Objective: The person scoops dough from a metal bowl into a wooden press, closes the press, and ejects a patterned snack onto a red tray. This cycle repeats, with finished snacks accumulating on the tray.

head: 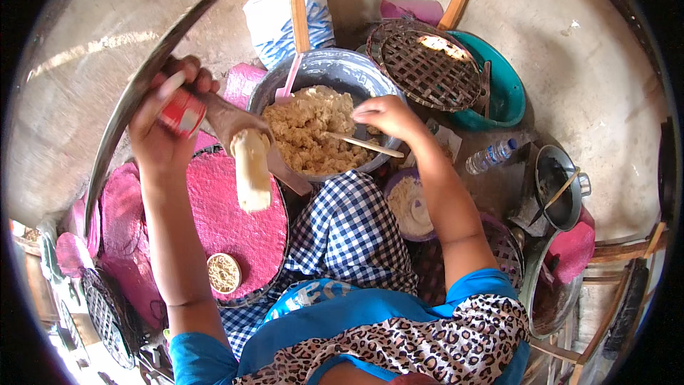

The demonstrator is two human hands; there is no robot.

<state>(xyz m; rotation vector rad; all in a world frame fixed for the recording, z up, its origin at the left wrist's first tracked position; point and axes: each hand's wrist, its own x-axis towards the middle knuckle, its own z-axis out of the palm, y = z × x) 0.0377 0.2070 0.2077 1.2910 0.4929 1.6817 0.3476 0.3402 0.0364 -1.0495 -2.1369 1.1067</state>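
Note:
My left hand (168, 117) is raised on the left, wrapped around the wooden press near its long curved dark lever (136, 83). A cylinder with a red label (184, 112) shows beside its fingers. From the press's flat wooden arm (288, 174) a pale cylinder of dough (252, 176) stands out over a round pink-covered tray (224, 214). My right hand (390, 116) reaches over a grey basin (368, 67), its bent fingertips close to the crumbly dough (315, 128). Whether those fingers hold anything cannot be made out. A wooden stick (368, 145) and a pink spatula (290, 77) rest in the basin.
On the pink tray lies a small disc of dough strands (224, 273). A purple bowl of flour (409, 203) is beside my checked-cloth knee. Rightward are a woven tray (430, 69) over a green tub (510, 85), a plastic bottle (490, 156) and a metal pan (558, 182).

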